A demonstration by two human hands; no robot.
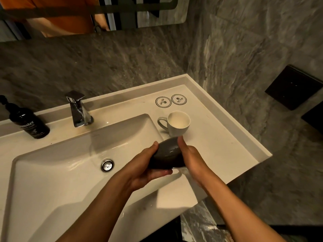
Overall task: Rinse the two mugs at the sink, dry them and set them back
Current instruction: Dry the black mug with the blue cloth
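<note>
Landmark: the basin (52,180), white, one.
Bottle (28,124): one, black, on the ledge behind the basin's left end.
Tap (78,110): one, chrome, behind the basin.
Drain plug (107,165): one, in the basin floor.
Left hand (148,165): fingers curled round the dark mug (167,155).
Dark mug: one, lying tilted over the basin's right edge.
Right hand (191,158): grips the same mug, thumb on top.
Pale mug (176,124): one, upright, right of the basin.
Coasters (163,102): two, beyond the pale mug.

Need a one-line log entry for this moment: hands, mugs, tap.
left hand: holds dark mug | right hand: holds dark mug | where: over basin's right edge | pale mug: upright on counter | faucet: no stream visible
</note>
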